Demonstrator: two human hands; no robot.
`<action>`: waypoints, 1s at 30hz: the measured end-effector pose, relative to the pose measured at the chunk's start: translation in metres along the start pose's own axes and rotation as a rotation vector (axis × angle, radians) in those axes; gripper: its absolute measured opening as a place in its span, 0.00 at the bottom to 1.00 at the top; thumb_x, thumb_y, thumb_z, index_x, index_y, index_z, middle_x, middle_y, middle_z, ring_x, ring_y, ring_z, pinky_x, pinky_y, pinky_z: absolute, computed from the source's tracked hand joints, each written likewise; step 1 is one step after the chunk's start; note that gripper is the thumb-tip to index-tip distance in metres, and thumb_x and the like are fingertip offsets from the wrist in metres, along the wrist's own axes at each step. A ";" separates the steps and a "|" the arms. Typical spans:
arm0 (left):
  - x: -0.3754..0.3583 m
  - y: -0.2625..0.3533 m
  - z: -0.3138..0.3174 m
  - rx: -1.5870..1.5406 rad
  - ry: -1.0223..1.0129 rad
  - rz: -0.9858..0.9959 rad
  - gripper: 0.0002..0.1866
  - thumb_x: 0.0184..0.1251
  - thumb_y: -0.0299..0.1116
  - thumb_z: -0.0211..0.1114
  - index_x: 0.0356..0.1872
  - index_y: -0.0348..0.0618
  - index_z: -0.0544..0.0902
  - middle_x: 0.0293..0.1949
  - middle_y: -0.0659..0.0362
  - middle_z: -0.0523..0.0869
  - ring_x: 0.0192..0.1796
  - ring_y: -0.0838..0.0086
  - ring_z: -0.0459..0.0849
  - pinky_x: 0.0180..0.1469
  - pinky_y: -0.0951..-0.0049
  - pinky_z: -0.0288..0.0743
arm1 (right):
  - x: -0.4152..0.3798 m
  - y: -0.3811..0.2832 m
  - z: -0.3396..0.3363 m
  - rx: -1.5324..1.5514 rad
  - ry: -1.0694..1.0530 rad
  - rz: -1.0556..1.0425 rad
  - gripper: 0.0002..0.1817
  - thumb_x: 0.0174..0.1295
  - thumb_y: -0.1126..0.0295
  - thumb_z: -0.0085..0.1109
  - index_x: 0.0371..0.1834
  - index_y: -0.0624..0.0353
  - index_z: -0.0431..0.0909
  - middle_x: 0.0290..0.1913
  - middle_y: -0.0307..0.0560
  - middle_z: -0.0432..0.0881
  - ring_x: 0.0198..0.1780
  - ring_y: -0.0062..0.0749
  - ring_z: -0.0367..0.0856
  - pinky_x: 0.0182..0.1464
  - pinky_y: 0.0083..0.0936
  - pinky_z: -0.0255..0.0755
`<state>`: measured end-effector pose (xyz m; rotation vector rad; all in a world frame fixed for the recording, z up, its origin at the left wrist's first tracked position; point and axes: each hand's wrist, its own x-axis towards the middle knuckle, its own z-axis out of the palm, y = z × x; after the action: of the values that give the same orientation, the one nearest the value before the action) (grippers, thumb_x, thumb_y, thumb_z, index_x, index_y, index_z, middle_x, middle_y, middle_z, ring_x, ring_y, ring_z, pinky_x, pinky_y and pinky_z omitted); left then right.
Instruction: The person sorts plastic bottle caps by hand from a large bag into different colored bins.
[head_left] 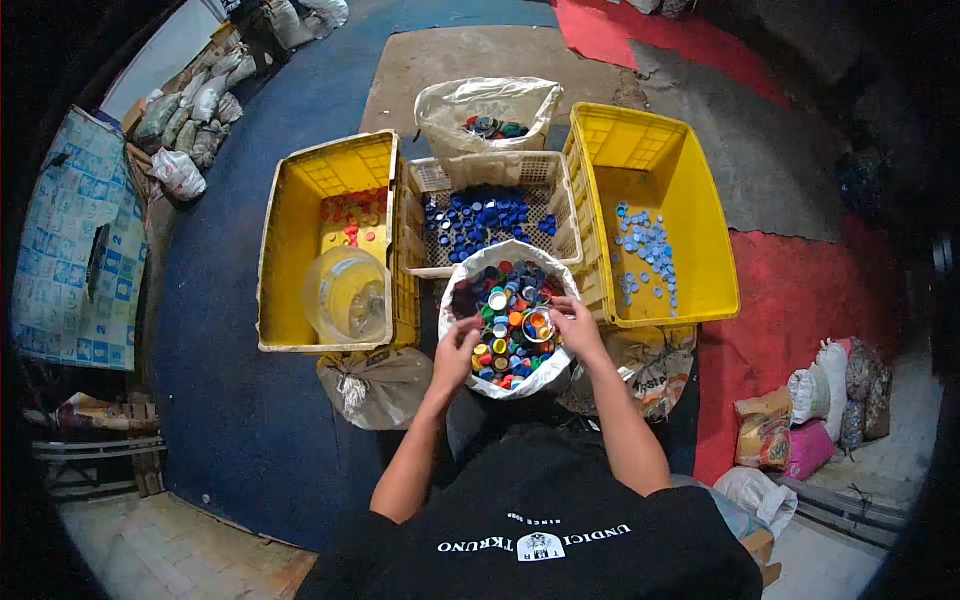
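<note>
A white sack (449, 312) full of mixed bottle caps (512, 345) stands open right in front of me. My left hand (458, 352) is over its left side, fingers loosely bent and apart, with no cap showing between them. At the right side of the opening, the fingers of my right hand (578, 328) are at the edge of a round white-rimmed lid (538, 325), larger than the caps around it. Red, green, yellow, orange, white and blue caps show in the heap.
Beyond the sack, a pale crate (490, 270) holds dark blue caps (480, 215). A yellow bin (282, 240) on the left contains red caps (355, 210) and a clear plastic container (347, 297). Light blue caps (648, 250) lie in the right yellow bin (705, 220). Another sack (440, 105) stands behind.
</note>
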<state>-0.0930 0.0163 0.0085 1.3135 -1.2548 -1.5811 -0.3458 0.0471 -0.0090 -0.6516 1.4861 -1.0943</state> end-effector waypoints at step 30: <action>-0.041 0.010 0.036 1.324 -0.850 -0.201 0.27 0.73 0.55 0.47 0.40 0.45 0.88 0.46 0.48 0.87 0.53 0.53 0.84 0.67 0.30 0.42 | -0.026 0.038 0.060 -1.414 -0.263 -0.234 0.14 0.51 0.63 0.63 0.40 0.55 0.83 0.39 0.50 0.83 0.46 0.44 0.83 0.45 0.42 0.77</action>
<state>-0.1195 0.0604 0.0298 1.4856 -3.1118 -1.4345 -0.2763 0.0690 -0.0281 -1.8644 1.8194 0.0934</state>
